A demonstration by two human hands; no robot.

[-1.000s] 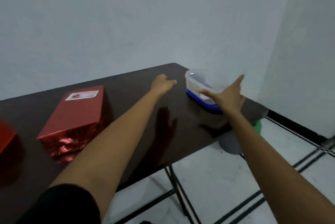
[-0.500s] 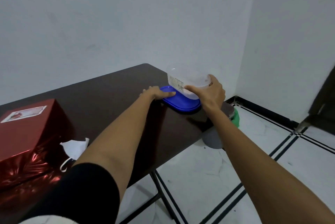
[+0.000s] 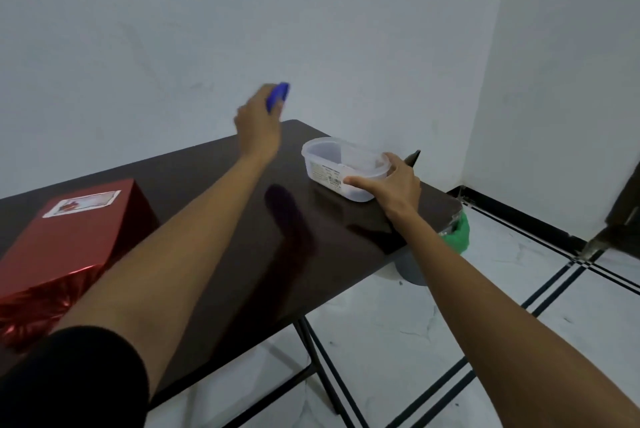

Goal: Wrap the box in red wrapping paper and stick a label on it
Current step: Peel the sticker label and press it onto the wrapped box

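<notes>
Above the bench [image 3: 214, 164], left hand [image 3: 258, 123] fingers grasp the blue lid [image 3: 278, 95]; right hand [image 3: 394, 185] fingers clasp the clear tub [image 3: 332, 169], steadying it I guess. Labelled red box [image 3: 69, 244] sits well left.

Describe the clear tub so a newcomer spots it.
On the dark brown table, look to the far right end. There a clear oval plastic tub stands open-topped, held by the right hand; unlike the shiny red wrapped box at left, it is see-through.
</notes>
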